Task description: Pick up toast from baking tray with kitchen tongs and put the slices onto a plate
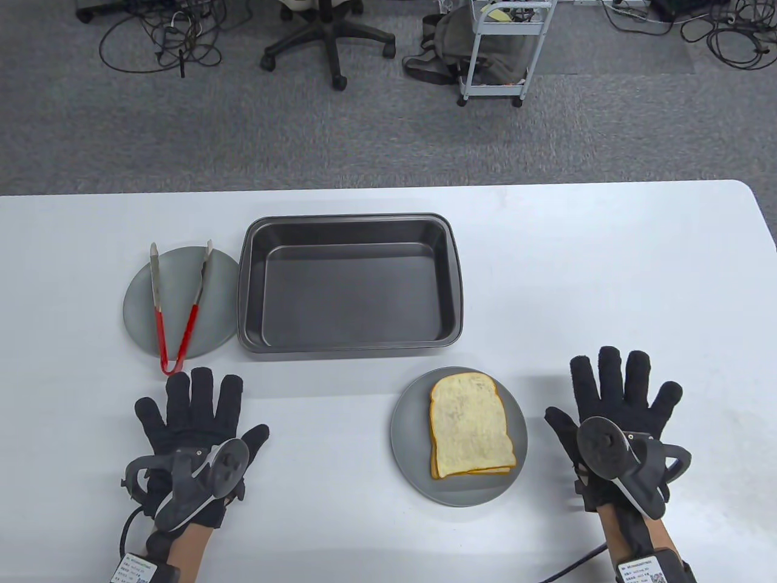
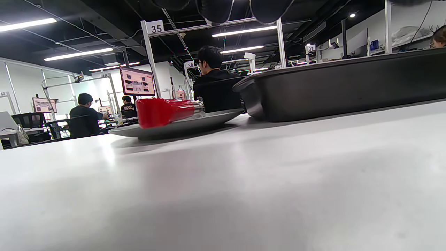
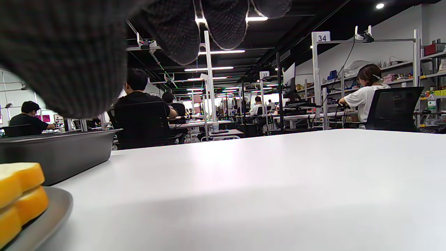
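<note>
A dark baking tray [image 1: 351, 340] sits mid-table with nothing in it; its side wall [image 2: 348, 87] shows in the left wrist view, and the tray [image 3: 55, 150] shows again in the right wrist view. Stacked toast slices [image 1: 470, 425] lie on a grey plate [image 1: 413, 449] in front of it; the toast [image 3: 19, 195] shows at the left of the right wrist view. Red-handled tongs [image 1: 179, 303] rest on a second grey plate [image 1: 136, 303] left of the tray, handle [image 2: 160, 111] toward me. My left hand [image 1: 194, 407] and right hand [image 1: 619, 395] lie flat on the table, fingers spread, holding nothing.
The white table [image 1: 607, 273] ends at a far edge, with a rounded corner at the right. Beyond it are carpet, an office chair [image 1: 328, 42], a white cart [image 1: 504, 48] and cables. People sit at desks in the background of both wrist views.
</note>
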Available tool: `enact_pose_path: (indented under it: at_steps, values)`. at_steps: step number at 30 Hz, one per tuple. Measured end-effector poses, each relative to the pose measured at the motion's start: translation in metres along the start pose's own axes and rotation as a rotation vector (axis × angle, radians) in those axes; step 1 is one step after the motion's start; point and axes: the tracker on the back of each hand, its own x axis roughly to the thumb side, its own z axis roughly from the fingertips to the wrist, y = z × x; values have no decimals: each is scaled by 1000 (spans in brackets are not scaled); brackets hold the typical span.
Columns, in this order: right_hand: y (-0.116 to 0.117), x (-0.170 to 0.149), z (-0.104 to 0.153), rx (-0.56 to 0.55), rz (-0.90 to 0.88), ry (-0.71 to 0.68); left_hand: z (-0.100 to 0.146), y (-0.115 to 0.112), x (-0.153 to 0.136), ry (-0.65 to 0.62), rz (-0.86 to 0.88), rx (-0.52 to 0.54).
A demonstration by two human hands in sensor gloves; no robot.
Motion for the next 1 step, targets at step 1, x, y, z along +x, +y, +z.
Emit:
enact_pose_path:
  at_steps: [1]
  values:
    - [0, 0, 0, 1, -1, 1, 0, 0, 0, 0, -1, 0]
